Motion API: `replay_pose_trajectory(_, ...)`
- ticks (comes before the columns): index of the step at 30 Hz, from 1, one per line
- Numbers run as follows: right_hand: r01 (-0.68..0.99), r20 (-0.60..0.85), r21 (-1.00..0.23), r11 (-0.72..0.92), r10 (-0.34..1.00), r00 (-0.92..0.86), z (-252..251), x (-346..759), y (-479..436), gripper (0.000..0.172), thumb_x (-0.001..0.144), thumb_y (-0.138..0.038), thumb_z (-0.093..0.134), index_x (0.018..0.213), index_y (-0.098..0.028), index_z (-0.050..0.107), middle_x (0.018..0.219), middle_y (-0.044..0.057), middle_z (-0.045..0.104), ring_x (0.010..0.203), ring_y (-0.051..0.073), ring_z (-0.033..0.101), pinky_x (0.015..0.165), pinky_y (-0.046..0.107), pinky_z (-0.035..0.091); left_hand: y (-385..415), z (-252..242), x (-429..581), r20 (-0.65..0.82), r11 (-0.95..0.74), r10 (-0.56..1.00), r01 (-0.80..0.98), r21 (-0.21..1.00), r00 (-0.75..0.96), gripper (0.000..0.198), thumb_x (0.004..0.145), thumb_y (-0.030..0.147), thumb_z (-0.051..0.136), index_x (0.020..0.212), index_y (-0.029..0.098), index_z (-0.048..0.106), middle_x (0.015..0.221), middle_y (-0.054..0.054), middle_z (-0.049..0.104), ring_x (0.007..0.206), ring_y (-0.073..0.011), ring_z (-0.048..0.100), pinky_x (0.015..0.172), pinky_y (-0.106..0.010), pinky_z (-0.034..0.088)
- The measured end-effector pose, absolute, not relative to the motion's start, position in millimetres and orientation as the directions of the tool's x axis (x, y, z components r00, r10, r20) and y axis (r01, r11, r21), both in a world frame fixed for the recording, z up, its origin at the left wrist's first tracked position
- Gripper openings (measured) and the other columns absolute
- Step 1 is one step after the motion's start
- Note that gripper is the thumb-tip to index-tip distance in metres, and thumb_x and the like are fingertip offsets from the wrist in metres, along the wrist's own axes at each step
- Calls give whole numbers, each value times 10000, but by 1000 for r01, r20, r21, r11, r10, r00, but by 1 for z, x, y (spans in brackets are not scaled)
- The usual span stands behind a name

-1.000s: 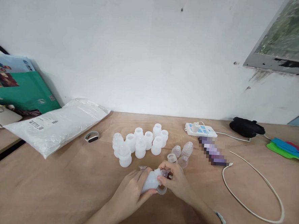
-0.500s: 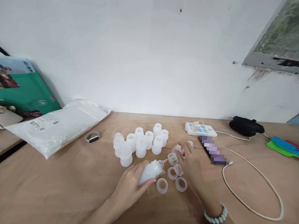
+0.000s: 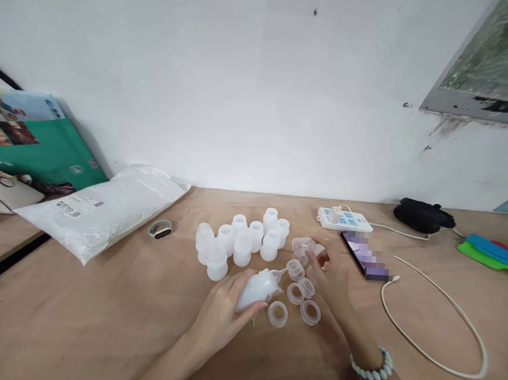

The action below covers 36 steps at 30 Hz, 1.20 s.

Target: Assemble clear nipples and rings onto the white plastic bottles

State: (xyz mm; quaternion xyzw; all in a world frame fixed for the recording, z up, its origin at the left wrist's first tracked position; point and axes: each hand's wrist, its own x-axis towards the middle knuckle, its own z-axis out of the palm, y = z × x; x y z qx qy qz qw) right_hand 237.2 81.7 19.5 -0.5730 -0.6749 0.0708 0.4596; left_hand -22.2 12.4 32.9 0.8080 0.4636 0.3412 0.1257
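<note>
Left grip: clasping a milky-white bottle (image 3: 253,292) in the left hand (image 3: 218,309), at lower centre of the frame, wrapped round the body with the thumb below. Long axis: slanting up toward the right, aiming the neck and a clear teat (image 3: 278,275) at the right-hand group of clear parts.

Right grip: curling the right hand (image 3: 329,276) about a clear domed cap (image 3: 301,246), right of centre; leaving a firm hold impossible to tell for blur and overlap. Cap position: lying above and to the right of the bottle's neck, nearer the right hand than the left.

Between and below: lying scattered, several clear rings (image 3: 278,314), flat, hollow, glossy, some overlapping.

Centre: standing in a close cluster, white bottles (image 3: 242,251), smooth, waisted, translucent, mostly showing round mouths; wearing clear domed tops at the cluster's left end. Teat: looking to be soft silicone; caps and rings: seeming of harder plastic.

Beneath: spreading, a brown wooden table (image 3: 100,318), faintly grained. Left side: lying puffed and creased, a white plastic parcel (image 3: 110,207). Right side: looping, a pale cable (image 3: 455,310).
</note>
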Motion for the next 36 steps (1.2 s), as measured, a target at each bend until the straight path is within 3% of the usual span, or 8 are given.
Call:
replay_pose_trajectory(3, 318, 453, -849, 423, 891, 25, 26, 230, 77, 335, 896, -463, 611, 1111, -208, 638, 822, 45, 685, 682, 189, 629, 618, 318, 531, 13, 34, -23, 443, -531, 838, 659, 533, 318, 386, 967, 455, 533, 1267, 212, 531, 1120, -90, 734, 940, -273, 712, 811, -388, 580)
replay_pose_trajectory(8, 16, 374, -924, 383, 909, -183, 27, 209, 62, 306, 829, -424, 723, 1078, -250, 681, 995, 61, 728, 876, 216, 701, 729, 330, 585, 14, 33, -22, 449, -544, 832, 636, 548, 325, 388, 960, 462, 541, 1248, 202, 549, 1087, -85, 739, 906, -271, 711, 759, -380, 579)
replay_pose_trajectory(13, -35, 367, -929, 369, 902, -228, 25, 194, 46, 324, 850, -377, 712, 1147, -271, 636, 1080, 67, 691, 941, 217, 695, 776, 340, 595, 12, 30, -21, 411, -522, 852, 603, 604, 326, 388, 955, 473, 542, 1228, 198, 560, 1077, -83, 741, 907, -274, 712, 760, -382, 576)
replay_pose_trajectory(17, -58, 253, -967, 247, 923, -290, 22, 182, 33, 614, 809, -367, 762, 1321, -305, 429, 1150, 73, 661, 963, 220, 691, 806, 370, 594, 12, 25, -20, 362, -461, 887, 568, 681, 286, 415, 937, 464, 566, 1260, 204, 564, 1157, -101, 730, 986, -286, 709, 819, -386, 575)
replay_pose_trajectory(20, -96, 220, -975, 200, 928, -301, 17, 175, 28, 707, 809, -387, 759, 1363, -300, 328, 1126, 76, 658, 944, 219, 685, 800, 381, 589, 11, 25, -19, 326, -409, 913, 553, 726, 246, 435, 927, 463, 568, 1270, 196, 578, 1192, -119, 720, 1020, -305, 700, 865, -412, 563)
replay_pose_trajectory(26, -131, 208, -975, 181, 951, -231, 11, 167, 27, 666, 807, -379, 755, 1339, -288, 366, 1125, 76, 664, 958, 224, 685, 816, 387, 581, 9, 37, -14, 260, -349, 934, 464, 814, 247, 368, 941, 462, 533, 1181, 193, 601, 1042, -81, 744, 890, -264, 703, 781, -354, 564)
replay_pose_trajectory(36, -191, 259, -952, 241, 963, -75, 9, 160, 29, 590, 741, -375, 807, 1263, -295, 544, 936, 28, 739, 815, 224, 707, 707, 358, 605, 7, 38, -13, 237, -321, 944, 473, 821, 228, 340, 924, 431, 540, 1154, 186, 593, 988, -78, 739, 795, -246, 695, 721, -347, 565)
